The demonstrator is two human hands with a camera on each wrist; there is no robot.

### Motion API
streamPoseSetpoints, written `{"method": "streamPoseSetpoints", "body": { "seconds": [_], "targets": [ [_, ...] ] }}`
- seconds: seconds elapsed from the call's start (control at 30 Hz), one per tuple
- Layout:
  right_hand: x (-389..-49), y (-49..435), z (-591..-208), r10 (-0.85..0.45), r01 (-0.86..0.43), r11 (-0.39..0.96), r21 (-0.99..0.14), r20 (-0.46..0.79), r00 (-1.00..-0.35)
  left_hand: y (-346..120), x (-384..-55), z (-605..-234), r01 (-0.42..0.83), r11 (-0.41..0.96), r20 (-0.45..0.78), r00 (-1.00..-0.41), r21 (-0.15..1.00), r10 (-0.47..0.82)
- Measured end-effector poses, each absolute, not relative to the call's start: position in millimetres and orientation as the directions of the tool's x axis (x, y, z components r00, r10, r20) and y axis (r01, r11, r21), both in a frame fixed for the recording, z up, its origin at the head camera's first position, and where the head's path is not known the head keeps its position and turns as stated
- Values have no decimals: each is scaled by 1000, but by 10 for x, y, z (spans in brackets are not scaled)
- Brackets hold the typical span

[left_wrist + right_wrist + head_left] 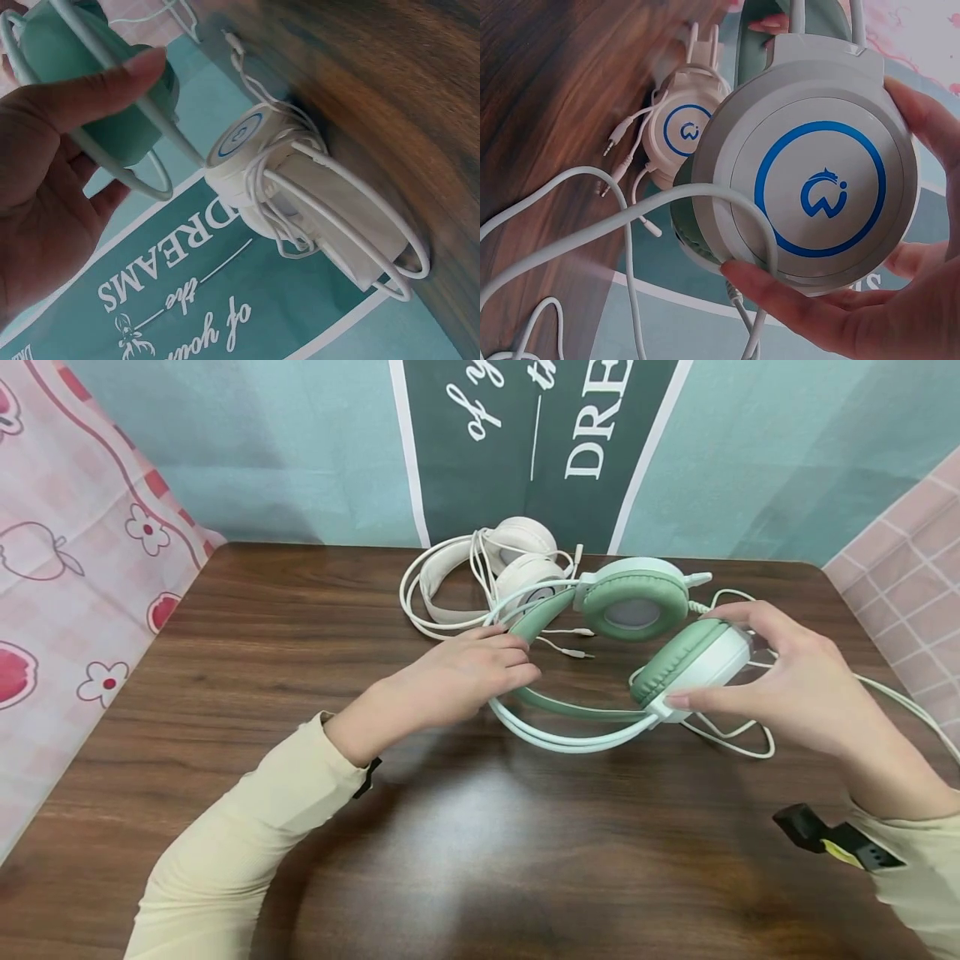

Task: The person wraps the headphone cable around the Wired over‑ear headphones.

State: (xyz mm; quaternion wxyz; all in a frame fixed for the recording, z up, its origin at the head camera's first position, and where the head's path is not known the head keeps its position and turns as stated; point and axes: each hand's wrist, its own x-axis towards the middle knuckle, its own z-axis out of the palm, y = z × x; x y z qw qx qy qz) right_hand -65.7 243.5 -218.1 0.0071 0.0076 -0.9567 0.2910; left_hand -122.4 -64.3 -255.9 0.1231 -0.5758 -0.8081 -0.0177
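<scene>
A pair of green-and-white headphones [671,668] is held in both hands above the table, tilted on its side. My left hand [476,672] grips the top of the headband, fingers curled round its white bars and green pad; the left wrist view shows the thumb across the green headband [112,135]. With thumb and fingers, my right hand [802,681] holds the nearer ear cup by its edge. The right wrist view shows this cup's white outer face [821,187] with a blue ring and logo. The other ear cup [633,602] hangs free, its green cushion showing.
Behind lie white headphones [525,572] with their cable wound round them and plugs [577,653] loose on the wooden table [300,610]. The green pair's white cable [907,702] trails off to the right. A teal printed cloth [262,452] hangs along the back.
</scene>
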Motion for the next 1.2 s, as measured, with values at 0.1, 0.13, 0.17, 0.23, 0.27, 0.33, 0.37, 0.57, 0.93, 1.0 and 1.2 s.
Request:
{"method": "streamPoseSetpoints", "body": {
  "seconds": [0.1,0.13,0.17,0.23,0.27,0.33,0.37,0.57,0.93,1.0,1.2],
  "targets": [
    [-662,2413,-2186,-15,-25,831,-556,22,-1000,-651,-1236,-2595,938,323,219,-292,-122,931],
    [-663,2406,-2185,-16,-26,831,-555,22,-1000,-652,-1238,-2600,940,316,214,-285,-127,934],
    [-663,2399,-2182,-18,-27,832,-554,21,-1000,-651,-1239,-2603,943,308,207,-278,-130,938],
    [-662,2384,-2178,-23,-33,833,-552,24,-999,-646,-1243,-2599,947,291,190,-264,-133,946],
    [-662,2376,-2176,-25,-35,834,-551,25,-999,-644,-1243,-2595,949,284,179,-258,-136,949],
    [-663,2360,-2174,-30,-40,835,-549,28,-999,-643,-1244,-2585,952,272,158,-250,-141,955],
    [-665,2352,-2174,-32,-43,834,-550,30,-999,-643,-1243,-2580,954,268,147,-247,-138,958],
    [-671,2327,-2185,-44,-55,844,-533,34,-998,-667,-1238,-2569,968,238,71,-232,-85,970],
    [-688,2296,-2217,-58,-72,847,-528,42,-997,-709,-1302,-2517,933,308,85,-296,-189,951],
    [-695,2285,-2225,-61,-80,843,-531,53,-997,-719,-1316,-2503,921,328,90,-316,-209,945],
    [-705,2266,-2245,-75,-101,829,-550,69,-995,-769,-1320,-2461,910,343,88,-332,-232,939]
  ]
}}
